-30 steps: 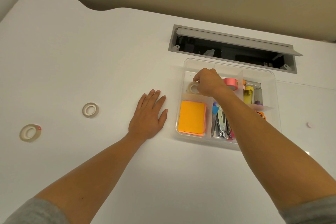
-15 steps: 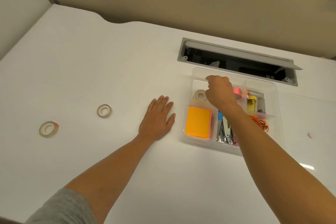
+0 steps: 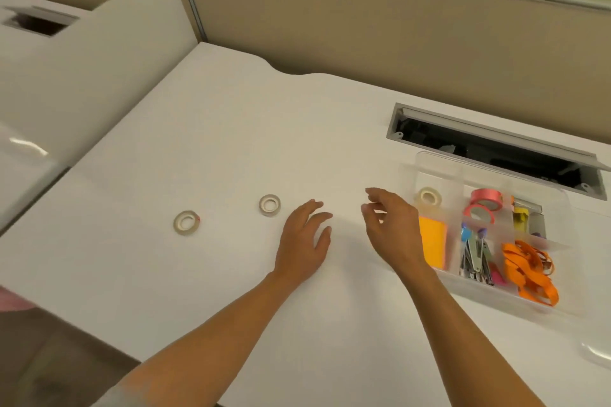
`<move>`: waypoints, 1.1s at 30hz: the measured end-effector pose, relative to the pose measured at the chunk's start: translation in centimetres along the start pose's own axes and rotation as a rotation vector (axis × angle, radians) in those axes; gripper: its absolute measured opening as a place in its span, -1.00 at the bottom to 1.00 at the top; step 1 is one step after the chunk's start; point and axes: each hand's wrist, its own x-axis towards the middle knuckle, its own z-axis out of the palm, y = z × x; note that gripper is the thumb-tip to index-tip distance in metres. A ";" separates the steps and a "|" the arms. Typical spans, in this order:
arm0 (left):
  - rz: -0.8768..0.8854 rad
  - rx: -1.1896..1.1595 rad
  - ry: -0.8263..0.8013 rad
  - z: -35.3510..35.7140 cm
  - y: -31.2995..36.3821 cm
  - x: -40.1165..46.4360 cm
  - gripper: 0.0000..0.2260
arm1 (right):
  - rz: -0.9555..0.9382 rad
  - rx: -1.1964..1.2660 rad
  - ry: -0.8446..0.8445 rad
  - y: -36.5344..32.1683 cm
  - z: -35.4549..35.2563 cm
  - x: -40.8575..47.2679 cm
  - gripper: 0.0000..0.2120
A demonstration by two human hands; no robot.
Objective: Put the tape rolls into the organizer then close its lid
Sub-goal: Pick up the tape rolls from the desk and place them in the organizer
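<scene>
- Far left of the white desk (image 3: 215,129): clear tape roll w/ a red tab (image 3: 186,223), lying flat, on its own, well apart from the organizer.
- Next right: second clear tape roll (image 3: 269,205), also flat on the desk, just beside the left hand's fingertips but not touching.
- Left hand (image 3: 304,246): palm down, flat on the desk, fingers spread a bit, holding nothing.
- Right hand (image 3: 393,228): hovers between left hand and organizer, fingers loosely curled and half open, thumb apart from index, nothing in it.
- Clear plastic organizer (image 3: 439,162) sits on the right, lid off or open; can't tell where the lid is.
- Inside, far-left compartment: one clear tape roll (image 3: 429,196) at the back, orange sticky-note pad (image 3: 433,243) in front of it, partly hidden by the right wrist.
- Middle: two pink tape rolls (image 3: 486,203), one leaning on the other; staplers/clippers (image 3: 476,254) below.
- Right side: yellow item (image 3: 522,220) at the back, orange ribbon-like bundle (image 3: 529,269) at the front.
- Behind the organizer: open cable slot (image 3: 489,145) in the desk.
</scene>
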 end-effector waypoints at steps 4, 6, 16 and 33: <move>-0.103 0.043 0.093 -6.2 -3.5 -0.4 -0.81 | 0.071 0.067 -0.100 -1.9 5.1 -0.4 -0.73; -0.155 0.134 0.126 -9.0 -5.5 -0.7 -0.79 | 0.065 0.049 -0.164 -2.6 7.8 -0.6 -0.70; -0.533 0.502 -0.069 -15.4 -12.3 -3.1 -0.44 | 0.045 -0.207 -0.437 -5.6 16.8 -0.3 -0.31; -0.375 0.340 -0.176 -14.1 -10.1 -1.6 -0.62 | -0.006 -0.368 -0.293 -3.6 15.3 -3.8 -0.51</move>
